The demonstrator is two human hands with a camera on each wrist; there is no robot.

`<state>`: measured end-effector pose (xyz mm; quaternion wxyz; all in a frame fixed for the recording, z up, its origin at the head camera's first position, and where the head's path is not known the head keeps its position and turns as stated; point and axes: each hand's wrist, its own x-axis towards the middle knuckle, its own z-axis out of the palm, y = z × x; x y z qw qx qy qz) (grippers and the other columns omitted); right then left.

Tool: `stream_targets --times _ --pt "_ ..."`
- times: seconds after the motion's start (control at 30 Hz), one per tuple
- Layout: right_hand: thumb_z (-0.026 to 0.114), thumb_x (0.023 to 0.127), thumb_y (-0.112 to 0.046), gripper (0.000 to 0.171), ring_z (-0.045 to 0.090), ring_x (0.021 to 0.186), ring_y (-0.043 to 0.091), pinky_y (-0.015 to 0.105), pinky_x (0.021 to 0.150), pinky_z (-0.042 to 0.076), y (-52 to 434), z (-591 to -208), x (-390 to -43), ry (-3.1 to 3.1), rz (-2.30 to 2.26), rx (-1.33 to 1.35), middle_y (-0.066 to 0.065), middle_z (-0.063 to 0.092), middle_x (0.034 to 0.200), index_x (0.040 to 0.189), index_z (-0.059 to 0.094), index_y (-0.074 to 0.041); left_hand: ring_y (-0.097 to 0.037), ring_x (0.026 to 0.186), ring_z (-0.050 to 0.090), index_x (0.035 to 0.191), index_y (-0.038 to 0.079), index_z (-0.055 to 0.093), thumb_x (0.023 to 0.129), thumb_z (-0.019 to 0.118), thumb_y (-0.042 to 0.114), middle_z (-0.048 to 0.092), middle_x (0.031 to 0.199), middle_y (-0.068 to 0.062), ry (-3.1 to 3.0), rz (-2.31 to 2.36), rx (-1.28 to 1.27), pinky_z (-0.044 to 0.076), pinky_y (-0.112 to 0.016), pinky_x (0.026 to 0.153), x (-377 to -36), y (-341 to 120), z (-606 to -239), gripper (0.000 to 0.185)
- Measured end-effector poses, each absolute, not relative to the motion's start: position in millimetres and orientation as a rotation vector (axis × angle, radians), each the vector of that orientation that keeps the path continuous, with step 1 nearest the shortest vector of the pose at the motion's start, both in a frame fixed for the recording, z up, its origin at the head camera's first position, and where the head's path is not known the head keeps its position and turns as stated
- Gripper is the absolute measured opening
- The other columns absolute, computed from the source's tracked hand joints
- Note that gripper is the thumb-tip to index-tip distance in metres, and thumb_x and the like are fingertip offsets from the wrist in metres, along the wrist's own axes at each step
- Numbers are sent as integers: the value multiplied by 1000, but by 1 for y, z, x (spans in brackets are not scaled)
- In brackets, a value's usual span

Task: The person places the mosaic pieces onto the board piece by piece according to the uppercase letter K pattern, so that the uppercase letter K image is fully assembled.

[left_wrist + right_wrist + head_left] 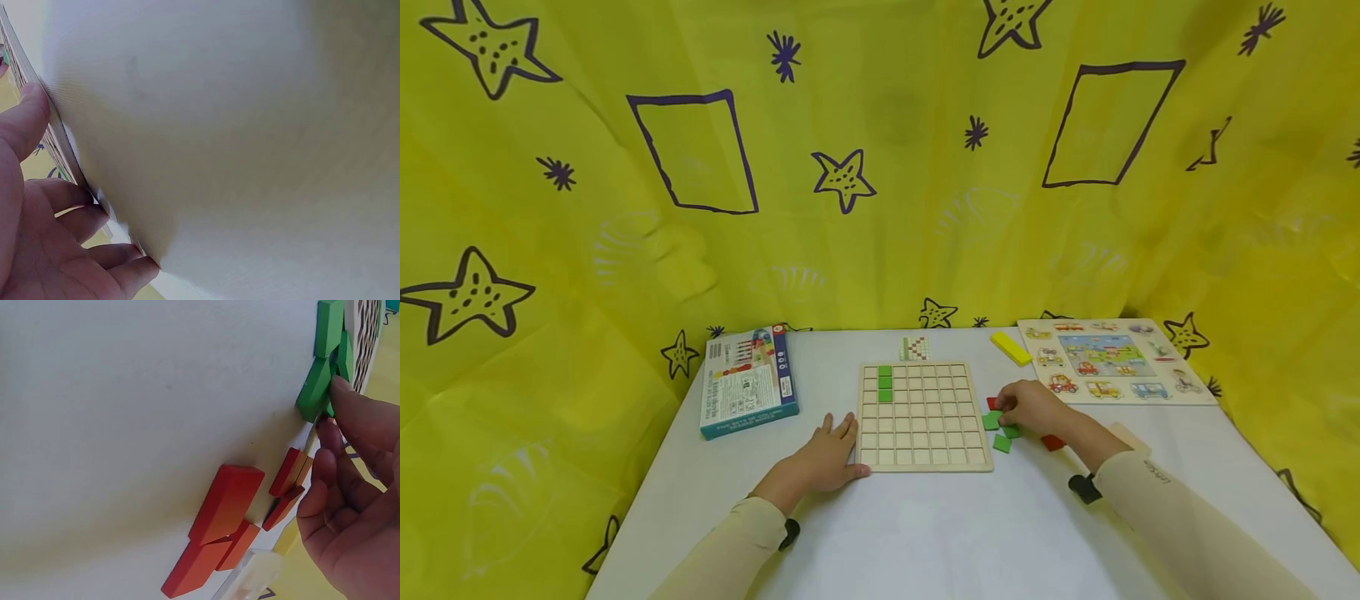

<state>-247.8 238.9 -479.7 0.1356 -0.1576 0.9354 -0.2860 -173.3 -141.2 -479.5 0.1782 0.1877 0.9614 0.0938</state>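
A square wooden grid board (923,417) (three green squares seated) lies on the white desk (925,525). The left hand (827,458) rests flat against its edge, grip apart; the right hand (1033,407) pinches a flat green tile (992,420) just beside the board.

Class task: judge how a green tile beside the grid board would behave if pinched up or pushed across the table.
The green tile looks flat, stiff and thin, so probably light. With flat faces, it should slide, not roll. Its low edge may make pinching fiddly on the table.

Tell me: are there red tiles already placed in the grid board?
No: the board holds only three green tiles, stacked in its top-left column.
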Motion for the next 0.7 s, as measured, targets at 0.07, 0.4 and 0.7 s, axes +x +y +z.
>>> stream_targets --times 0.07,0.4,0.7 --pt "80 85 -6 13 55 79 19 32 72 47 238 -480 -248 2700 -841 -432 1 63 84 92 69 -6 -49 148 14 157 -2 27 96 61 53 23 165 -16 2720 259 527 26 -58 116 -173 -141 -479 89" --pt "79 85 -6 14 55 84 20 34 76 48 241 -484 -250 2683 -897 -437 1 66 90 97 72 -9 -49 148 14 157 -1 28 96 62 52 23 165 -16 2717 274 511 27 -58 115 -173 -141 -481 88" --pt "75 90 -9 4 58 81 19 32 70 51 247 -473 -257 2670 -990 -435 1 70 91 94 76 -8 -48 149 12 158 0 26 96 61 54 20 166 -14 2714 263 503 25 -56 117 -175 -141 -483 89"
